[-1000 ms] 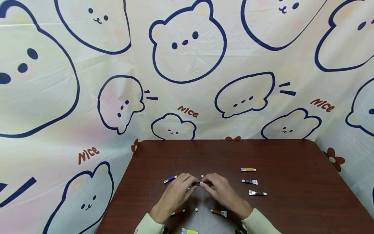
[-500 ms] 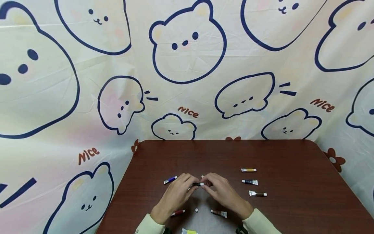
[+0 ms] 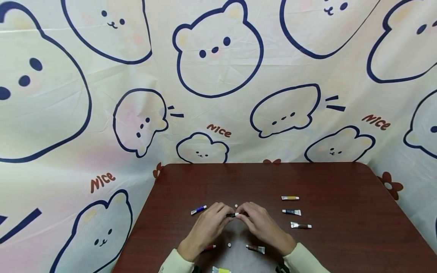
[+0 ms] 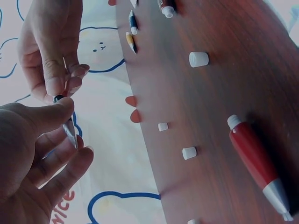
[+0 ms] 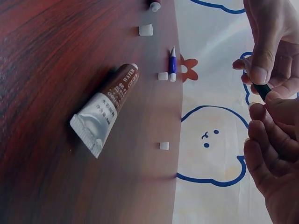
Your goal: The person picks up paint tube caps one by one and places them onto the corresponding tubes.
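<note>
A small black paint tube [image 3: 230,215] is held between both hands above the table. My left hand [image 3: 206,225] pinches its body between thumb and fingers; the silver tail [image 4: 70,133] shows below the thumb in the left wrist view. My right hand [image 3: 264,223] has thumb and fingertips at the tube's white end [image 3: 237,214], pinching it. Small white caps stand on the table, one cap [image 3: 236,206] just beyond the hands and another cap [image 3: 229,245] nearer the body. In the right wrist view the fingers hide most of the black tube [image 5: 262,90].
Near the left forearm lies a red paint tube [image 4: 254,154], with a brown tube [image 5: 110,102] by the right. A purple tube [image 3: 198,210] lies left. Yellow [image 3: 290,198], dark blue [image 3: 291,212] and dark brown tubes [image 3: 301,225] lie right. A yellow-green tube [image 3: 222,270] is at the front.
My right fingertips come off the tube's white end slightly half a second ago, then close on it again now. The left hand keeps its grip, and the tubes on the table stay put.
</note>
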The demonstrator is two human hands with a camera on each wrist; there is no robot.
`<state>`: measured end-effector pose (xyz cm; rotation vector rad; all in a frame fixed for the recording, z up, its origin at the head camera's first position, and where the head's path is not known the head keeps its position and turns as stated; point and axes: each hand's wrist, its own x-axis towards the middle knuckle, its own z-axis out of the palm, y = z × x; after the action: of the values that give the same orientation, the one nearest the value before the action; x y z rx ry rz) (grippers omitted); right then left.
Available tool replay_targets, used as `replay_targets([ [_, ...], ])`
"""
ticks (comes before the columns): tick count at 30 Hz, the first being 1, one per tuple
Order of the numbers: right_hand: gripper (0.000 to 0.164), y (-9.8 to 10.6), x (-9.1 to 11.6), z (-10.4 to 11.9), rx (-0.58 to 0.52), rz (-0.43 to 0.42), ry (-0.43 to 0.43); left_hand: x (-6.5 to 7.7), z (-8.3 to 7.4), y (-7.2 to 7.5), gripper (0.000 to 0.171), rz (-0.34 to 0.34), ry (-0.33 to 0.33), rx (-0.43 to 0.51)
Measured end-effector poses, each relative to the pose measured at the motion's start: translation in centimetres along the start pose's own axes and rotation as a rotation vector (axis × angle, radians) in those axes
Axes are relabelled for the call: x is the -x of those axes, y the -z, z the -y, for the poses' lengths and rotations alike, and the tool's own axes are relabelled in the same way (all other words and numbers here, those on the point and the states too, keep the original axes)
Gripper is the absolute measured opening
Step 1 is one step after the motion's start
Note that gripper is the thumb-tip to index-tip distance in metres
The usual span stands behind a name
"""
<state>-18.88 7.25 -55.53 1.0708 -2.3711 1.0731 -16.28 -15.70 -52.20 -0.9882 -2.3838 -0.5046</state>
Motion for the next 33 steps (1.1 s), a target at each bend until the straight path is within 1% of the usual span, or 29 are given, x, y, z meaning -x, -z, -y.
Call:
replay_targets([
  [11, 0.009, -0.5, 0.4, -0.3, 0.025, 0.003, -0.014, 0.5, 0.0, -0.6, 0.023, -0.001, 0.003, 0.005],
  [16, 0.012, -0.3, 0.4, -0.4, 0.037, -0.012, -0.035, 1.0, 0.3, -0.6, 0.025, 0.016, 0.040, -0.020],
  [19, 0.013, -0.1, 0.6, -0.6, 0.055, -0.015, -0.047, 1.4, 0.7, -0.7, 0.024, 0.030, 0.069, -0.042],
  [22, 0.014, 0.0, 0.8, -0.8, 0.075, -0.001, -0.058, 1.8, 1.2, -0.9, 0.025, 0.032, 0.084, -0.047],
  [29, 0.015, 0.3, 1.5, -1.1, 0.092, 0.062, -0.151, 2.9, 2.6, -1.3, 0.030, 0.021, 0.097, -0.060],
  [33, 0.016, 0.5, 2.0, -1.1, 0.101, 0.091, -0.179, 3.6, 3.3, -1.3, 0.032, 0.023, 0.111, -0.062],
])
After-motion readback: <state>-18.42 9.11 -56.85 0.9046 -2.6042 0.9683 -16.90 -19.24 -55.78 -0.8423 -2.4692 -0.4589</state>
